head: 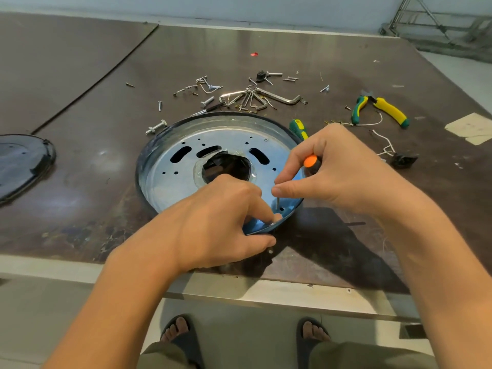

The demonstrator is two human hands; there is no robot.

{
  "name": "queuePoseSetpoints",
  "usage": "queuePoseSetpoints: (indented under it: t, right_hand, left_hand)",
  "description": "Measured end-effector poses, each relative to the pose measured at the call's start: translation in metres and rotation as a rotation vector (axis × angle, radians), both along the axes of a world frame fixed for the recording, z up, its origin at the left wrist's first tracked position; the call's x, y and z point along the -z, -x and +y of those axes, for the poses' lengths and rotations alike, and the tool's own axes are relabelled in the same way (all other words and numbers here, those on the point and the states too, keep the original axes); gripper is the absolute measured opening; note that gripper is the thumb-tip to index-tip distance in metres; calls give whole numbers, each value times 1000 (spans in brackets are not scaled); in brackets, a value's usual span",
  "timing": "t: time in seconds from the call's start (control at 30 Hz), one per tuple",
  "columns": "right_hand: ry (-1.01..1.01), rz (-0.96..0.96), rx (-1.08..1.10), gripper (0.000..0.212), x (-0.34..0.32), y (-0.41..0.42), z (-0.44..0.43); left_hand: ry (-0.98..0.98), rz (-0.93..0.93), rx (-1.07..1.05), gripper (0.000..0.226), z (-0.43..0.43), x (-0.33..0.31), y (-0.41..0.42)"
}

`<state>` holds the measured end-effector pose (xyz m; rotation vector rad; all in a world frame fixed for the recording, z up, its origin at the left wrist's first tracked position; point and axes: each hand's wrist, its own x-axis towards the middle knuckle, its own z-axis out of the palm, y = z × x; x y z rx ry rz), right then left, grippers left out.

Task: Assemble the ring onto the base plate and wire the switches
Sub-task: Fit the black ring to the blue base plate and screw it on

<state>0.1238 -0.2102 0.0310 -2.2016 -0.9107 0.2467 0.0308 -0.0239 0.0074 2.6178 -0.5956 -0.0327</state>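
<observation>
A round metal base plate [186,182] with slots and a central hole lies on the table, ringed by a dark ring [138,166]. My left hand [221,225] pinches the near rim of ring and plate, index finger inside, thumb outside. My right hand [338,171] grips a small screwdriver with an orange-and-black handle [309,161]; its tip [277,202] stands upright on the plate by a hole near the rim. A black switch [404,159] with white wires lies to the right.
Loose screws, bolts and hex keys [255,98] are scattered behind the plate. A green-yellow screwdriver [298,127] and yellow-green pliers [380,109] lie at the right. A dark cover [21,163] sits at the left. The table's front edge [239,286] runs just below my hands.
</observation>
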Motion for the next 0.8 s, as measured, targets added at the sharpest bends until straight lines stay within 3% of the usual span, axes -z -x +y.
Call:
queuePoseSetpoints:
  t: [0.3, 0.43, 0.5, 0.63, 0.8]
  right_hand:
    - [124, -92, -98, 11, 1, -4, -8]
    - [152, 23, -210, 35, -1, -4, -14]
    - [147, 38, -226, 33, -1, -3, -15]
    - [60, 16, -117, 12, 3, -9, -23]
    - [-77, -30, 136, 10, 9, -15, -26]
  left_hand:
    - [-36, 13, -10, 18, 1, 2, -1]
    - [-20, -7, -28, 28, 1, 4, -1]
    - [5, -16, -50, 39, 1, 5, -1]
    - [23, -23, -23, 55, 2, 4, -1]
    - [-21, -19, 1, 55, 0, 4, -1]
